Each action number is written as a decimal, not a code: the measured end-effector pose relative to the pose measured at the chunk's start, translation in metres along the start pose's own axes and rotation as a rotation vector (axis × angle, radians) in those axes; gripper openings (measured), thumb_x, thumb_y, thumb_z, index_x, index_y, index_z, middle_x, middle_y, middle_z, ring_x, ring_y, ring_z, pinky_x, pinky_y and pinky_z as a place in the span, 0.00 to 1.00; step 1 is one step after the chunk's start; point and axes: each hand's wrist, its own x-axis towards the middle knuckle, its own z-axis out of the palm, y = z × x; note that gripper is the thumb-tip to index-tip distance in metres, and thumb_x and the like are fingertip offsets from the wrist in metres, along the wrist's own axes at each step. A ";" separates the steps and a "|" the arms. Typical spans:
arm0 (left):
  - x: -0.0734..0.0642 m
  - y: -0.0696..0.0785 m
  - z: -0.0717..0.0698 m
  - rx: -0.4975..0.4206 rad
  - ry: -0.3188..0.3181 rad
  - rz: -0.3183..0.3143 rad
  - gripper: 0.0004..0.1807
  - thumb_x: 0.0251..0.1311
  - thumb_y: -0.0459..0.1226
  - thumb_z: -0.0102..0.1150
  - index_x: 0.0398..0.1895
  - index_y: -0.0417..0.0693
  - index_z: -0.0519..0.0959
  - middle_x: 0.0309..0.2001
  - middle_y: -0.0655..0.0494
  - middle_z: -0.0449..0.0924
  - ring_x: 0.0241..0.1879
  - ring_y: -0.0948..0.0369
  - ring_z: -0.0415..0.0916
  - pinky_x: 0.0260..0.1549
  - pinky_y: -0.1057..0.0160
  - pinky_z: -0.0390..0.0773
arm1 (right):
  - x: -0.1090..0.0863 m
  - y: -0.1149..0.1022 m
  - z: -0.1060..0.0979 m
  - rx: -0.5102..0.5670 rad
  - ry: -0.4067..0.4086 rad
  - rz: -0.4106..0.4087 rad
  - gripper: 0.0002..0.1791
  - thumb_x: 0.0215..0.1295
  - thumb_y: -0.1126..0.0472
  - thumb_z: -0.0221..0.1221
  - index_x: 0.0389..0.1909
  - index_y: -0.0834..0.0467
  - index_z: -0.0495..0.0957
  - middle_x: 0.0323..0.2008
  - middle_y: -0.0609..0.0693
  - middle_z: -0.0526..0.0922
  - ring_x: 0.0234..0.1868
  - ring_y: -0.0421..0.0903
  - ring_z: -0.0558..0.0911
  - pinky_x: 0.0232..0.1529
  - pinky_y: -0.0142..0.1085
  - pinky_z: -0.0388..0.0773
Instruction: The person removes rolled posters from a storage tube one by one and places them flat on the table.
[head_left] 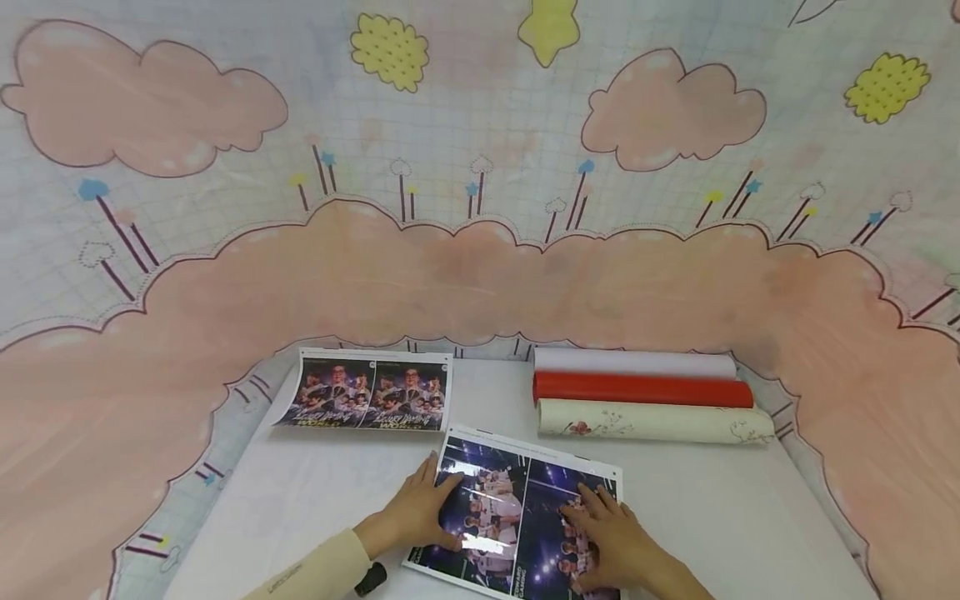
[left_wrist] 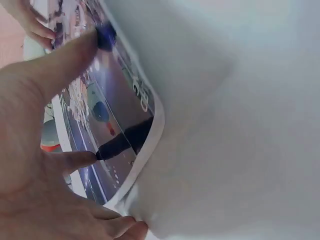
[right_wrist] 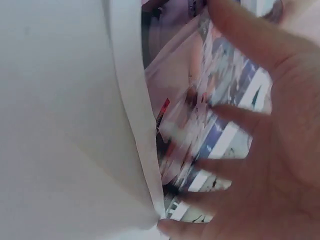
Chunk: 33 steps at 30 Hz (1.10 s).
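A glossy poster sheet (head_left: pixel 491 500) lies slanted on the white table, printed with two side-by-side pictures of people in light shirts against dark blue and purple. My left hand (head_left: pixel 411 510) is at its left edge, with the thumb and a finger touching the printed face. In the left wrist view, other fingertips (left_wrist: pixel 135 229) are down by the sheet's corner. On the right half rests my right hand (head_left: pixel 611 533), its fingers spread and fairly straight over the print. The right wrist view shows one fingertip (right_wrist: pixel 165 225) at the sheet's white border.
Farther back on the left lies another printed sheet (head_left: pixel 371 396) with a lifted front-left corner. At the back right, a white roll (head_left: pixel 633 362), a red roll (head_left: pixel 641 389) and a floral cream roll (head_left: pixel 652 422) lie side by side. A small black object (head_left: pixel 371 578) is beside my left sleeve.
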 end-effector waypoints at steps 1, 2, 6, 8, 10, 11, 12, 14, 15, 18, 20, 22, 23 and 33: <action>0.000 -0.001 0.000 -0.012 0.017 0.001 0.56 0.31 0.62 0.71 0.66 0.49 0.63 0.69 0.27 0.47 0.68 0.34 0.49 0.61 0.37 0.60 | -0.001 0.001 0.000 0.004 0.011 0.027 0.54 0.33 0.32 0.69 0.64 0.51 0.65 0.68 0.66 0.59 0.65 0.74 0.57 0.52 0.72 0.61; 0.000 -0.002 0.000 -0.015 0.031 0.000 0.55 0.31 0.61 0.71 0.66 0.49 0.64 0.69 0.28 0.49 0.67 0.35 0.50 0.60 0.37 0.60 | -0.001 0.002 0.000 0.009 0.021 0.054 0.53 0.33 0.34 0.69 0.64 0.51 0.65 0.67 0.67 0.59 0.64 0.75 0.58 0.51 0.72 0.61; 0.001 -0.010 0.000 -0.029 0.087 0.009 0.51 0.32 0.56 0.73 0.63 0.48 0.66 0.66 0.35 0.58 0.64 0.39 0.57 0.59 0.37 0.61 | -0.005 0.006 0.000 0.034 0.062 0.167 0.51 0.31 0.40 0.71 0.61 0.53 0.68 0.65 0.70 0.62 0.61 0.79 0.60 0.49 0.71 0.65; 0.001 -0.013 0.001 -0.046 0.109 0.012 0.48 0.33 0.54 0.74 0.62 0.48 0.67 0.65 0.37 0.61 0.63 0.41 0.58 0.59 0.38 0.62 | -0.008 0.007 -0.001 0.046 0.081 0.259 0.52 0.29 0.38 0.72 0.61 0.54 0.68 0.64 0.73 0.61 0.60 0.80 0.60 0.48 0.70 0.66; 0.000 -0.015 0.002 -0.075 0.125 0.018 0.46 0.33 0.51 0.74 0.61 0.47 0.69 0.64 0.38 0.62 0.63 0.41 0.59 0.58 0.38 0.62 | -0.011 0.009 -0.003 0.047 0.089 0.358 0.54 0.28 0.36 0.72 0.61 0.56 0.68 0.63 0.77 0.59 0.60 0.81 0.59 0.49 0.70 0.66; 0.000 -0.015 0.003 -0.094 0.130 0.021 0.45 0.33 0.50 0.74 0.61 0.47 0.69 0.64 0.39 0.63 0.62 0.41 0.60 0.58 0.37 0.62 | -0.013 0.010 -0.004 0.051 0.093 0.400 0.55 0.28 0.36 0.72 0.61 0.57 0.68 0.62 0.78 0.59 0.60 0.81 0.58 0.49 0.70 0.66; 0.000 -0.015 0.004 -0.108 0.134 0.025 0.45 0.34 0.50 0.74 0.60 0.47 0.70 0.64 0.39 0.63 0.62 0.41 0.60 0.58 0.37 0.62 | -0.014 0.011 -0.004 0.055 0.098 0.431 0.55 0.28 0.36 0.72 0.61 0.58 0.68 0.62 0.79 0.59 0.60 0.81 0.58 0.51 0.69 0.65; -0.001 -0.015 0.005 -0.133 0.143 0.030 0.43 0.34 0.49 0.74 0.60 0.47 0.70 0.64 0.39 0.63 0.62 0.41 0.60 0.57 0.36 0.62 | -0.016 0.013 -0.005 0.065 0.096 0.455 0.53 0.30 0.37 0.71 0.61 0.59 0.68 0.62 0.78 0.60 0.61 0.79 0.59 0.53 0.68 0.64; -0.002 -0.015 0.006 -0.147 0.146 0.032 0.43 0.34 0.48 0.74 0.59 0.46 0.71 0.64 0.39 0.63 0.62 0.41 0.60 0.57 0.35 0.62 | -0.017 0.014 -0.004 0.082 0.095 0.453 0.52 0.31 0.38 0.71 0.60 0.60 0.69 0.62 0.76 0.61 0.61 0.77 0.60 0.54 0.67 0.64; -0.002 -0.015 0.007 -0.212 0.142 0.025 0.44 0.36 0.47 0.73 0.61 0.44 0.69 0.66 0.40 0.61 0.63 0.40 0.60 0.58 0.37 0.63 | -0.016 0.017 -0.002 0.166 0.101 0.427 0.49 0.34 0.43 0.72 0.61 0.60 0.68 0.63 0.69 0.62 0.63 0.69 0.63 0.56 0.63 0.66; 0.000 -0.015 0.007 -0.262 0.132 0.023 0.45 0.38 0.47 0.73 0.63 0.43 0.66 0.67 0.40 0.58 0.61 0.43 0.64 0.58 0.40 0.66 | -0.015 0.019 -0.001 0.216 0.112 0.416 0.50 0.35 0.45 0.73 0.62 0.60 0.67 0.65 0.67 0.60 0.63 0.66 0.64 0.55 0.60 0.69; 0.001 -0.014 0.006 -0.347 0.114 0.026 0.46 0.39 0.45 0.72 0.65 0.42 0.64 0.69 0.41 0.55 0.55 0.46 0.71 0.52 0.47 0.74 | -0.014 0.020 -0.001 0.254 0.126 0.407 0.51 0.34 0.48 0.73 0.63 0.61 0.65 0.66 0.67 0.57 0.62 0.66 0.65 0.53 0.59 0.72; 0.002 -0.014 0.006 -0.398 0.108 0.029 0.46 0.40 0.44 0.72 0.65 0.42 0.63 0.68 0.41 0.56 0.51 0.48 0.73 0.49 0.51 0.76 | -0.014 0.021 -0.001 0.264 0.130 0.404 0.51 0.33 0.49 0.74 0.63 0.61 0.65 0.66 0.68 0.55 0.61 0.67 0.65 0.51 0.58 0.73; -0.001 -0.006 0.000 -1.006 0.026 0.079 0.37 0.48 0.30 0.65 0.65 0.38 0.64 0.46 0.34 0.80 0.37 0.59 0.81 0.33 0.68 0.80 | -0.010 0.026 -0.006 0.338 0.133 0.392 0.50 0.34 0.53 0.74 0.63 0.58 0.64 0.69 0.69 0.45 0.55 0.65 0.71 0.45 0.55 0.76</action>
